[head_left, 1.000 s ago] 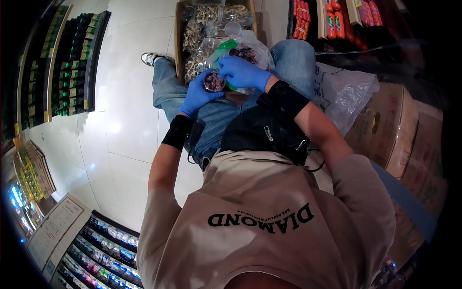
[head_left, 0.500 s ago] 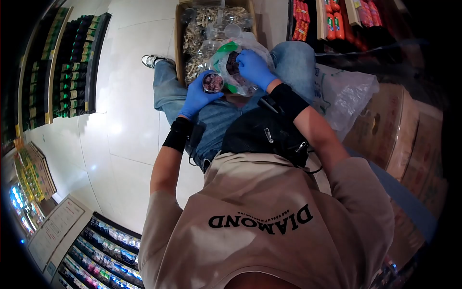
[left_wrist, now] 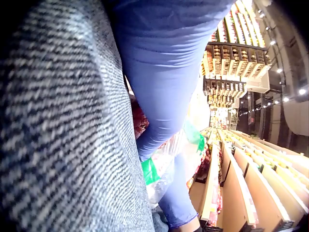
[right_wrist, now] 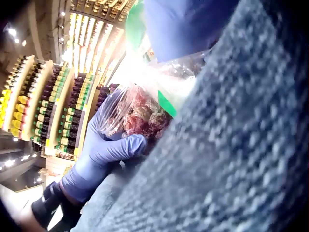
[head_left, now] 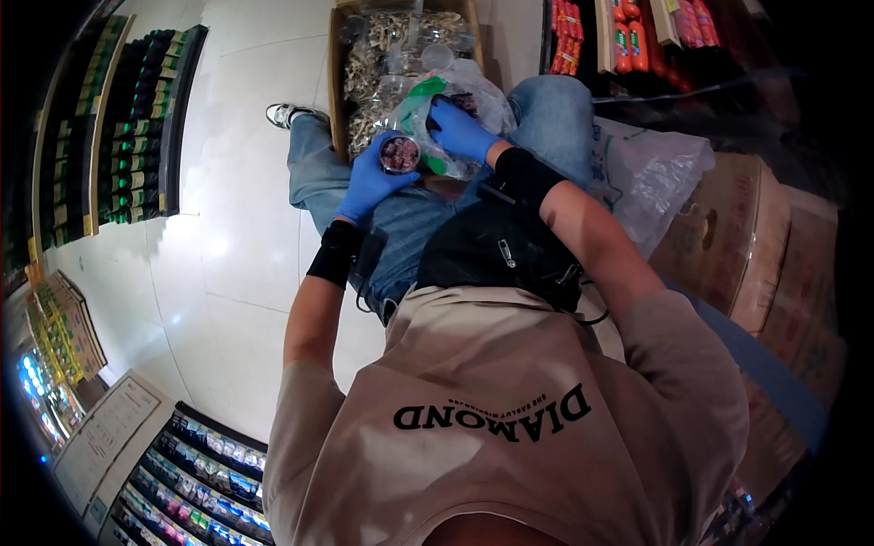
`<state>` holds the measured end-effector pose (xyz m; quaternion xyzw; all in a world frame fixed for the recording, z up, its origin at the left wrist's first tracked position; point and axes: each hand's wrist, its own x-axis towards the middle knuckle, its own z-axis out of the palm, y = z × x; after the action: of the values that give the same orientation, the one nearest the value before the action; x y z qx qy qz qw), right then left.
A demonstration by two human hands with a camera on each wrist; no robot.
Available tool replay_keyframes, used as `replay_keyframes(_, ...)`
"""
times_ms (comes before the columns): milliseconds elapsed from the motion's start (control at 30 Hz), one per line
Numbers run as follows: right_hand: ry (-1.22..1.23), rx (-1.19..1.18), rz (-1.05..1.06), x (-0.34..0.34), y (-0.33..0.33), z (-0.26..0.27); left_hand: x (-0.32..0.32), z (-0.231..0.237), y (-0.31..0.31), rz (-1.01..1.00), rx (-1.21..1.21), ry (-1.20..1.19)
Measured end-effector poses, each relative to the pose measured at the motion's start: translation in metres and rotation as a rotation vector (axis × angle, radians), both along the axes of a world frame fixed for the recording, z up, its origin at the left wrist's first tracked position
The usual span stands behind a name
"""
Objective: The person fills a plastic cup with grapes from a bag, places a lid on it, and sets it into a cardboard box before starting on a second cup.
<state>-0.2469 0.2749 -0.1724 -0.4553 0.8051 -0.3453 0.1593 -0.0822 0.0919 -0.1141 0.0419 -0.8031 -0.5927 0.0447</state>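
My left hand, in a blue glove, grips a round clear plastic jar by its side, mouth up. Wrinkled, dark reddish dried fruits fill it, as the right wrist view shows. Beside it lies an open clear plastic bag with green patches, holding more of the dark fruit. My gloved right hand is over the bag, fingers pointing down at the near side of the fruit. I cannot tell whether those fingertips pinch a piece. The right wrist view shows only the back of this glove.
Between my legs stands a cardboard box with clear jars of pale dried slices. A white plastic bag and cartons are at my right. Bottle shelves line the left, and packaged sausages sit at upper right.
My right hand moved from the jar's rim over to the fruit in the bag, then drew back a little toward the jar. The left hand with the jar has stayed nearly still.
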Motion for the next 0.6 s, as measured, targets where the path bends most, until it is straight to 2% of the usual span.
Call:
replay_keyframes(33,-0.117,-0.007,-0.014,0.001,-0.002,-0.001,0.001,0.0,0.0,0.007,-0.001,0.001)
replay_keyframes(167,-0.077,-0.11,-0.003,0.003,-0.004,-0.016,0.0,-0.006,-0.002,0.022,-0.017,0.004)
replay_keyframes(267,-0.008,-0.006,0.005,0.002,-0.005,-0.015,0.0,-0.006,-0.002,0.023,0.02,-0.017)
replay_keyframes(333,-0.114,0.135,-0.082,0.003,-0.006,0.002,-0.001,-0.004,-0.001,0.024,0.032,-0.019)
replay_keyframes(367,-0.114,0.134,-0.082,0.002,-0.006,0.006,0.0,-0.004,-0.002,0.024,0.03,-0.019)
replay_keyframes(467,-0.059,0.087,-0.047,0.001,-0.005,0.009,0.0,-0.004,-0.002,0.025,-0.003,-0.011)
replay_keyframes(533,0.137,-0.002,-0.04,0.002,-0.004,0.0,0.0,-0.003,-0.002,0.025,-0.014,-0.01)
replay_keyframes(600,0.141,-0.02,-0.025,0.003,-0.004,-0.002,0.0,-0.003,-0.001,0.023,0.001,-0.009)
